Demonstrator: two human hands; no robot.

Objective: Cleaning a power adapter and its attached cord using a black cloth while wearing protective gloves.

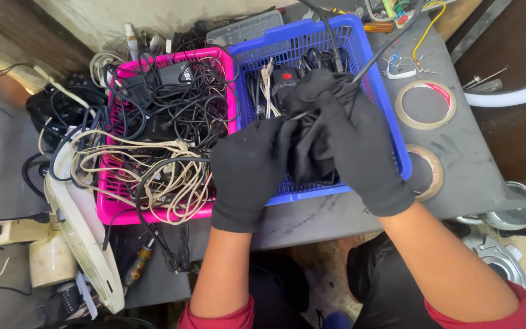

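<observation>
Both hands wear black knit gloves. My left hand (248, 173) and my right hand (354, 143) are closed together on a black cloth (312, 155), held above the near edge of a blue plastic basket (391, 122). A black cable (385, 45) runs from the cloth up and away to the far right. Inside the blue basket lie black adapters and a few cables. To its left stands a pink basket (108, 210) piled with tangled black and white cables.
Two rolls of tape (426, 105) (428, 172) lie on the grey tabletop (464, 158) right of the blue basket. A white panel (83, 240), a black telephone and loose cords crowd the left. Metal discs (515, 210) sit at the right. Tools lie at the far edge.
</observation>
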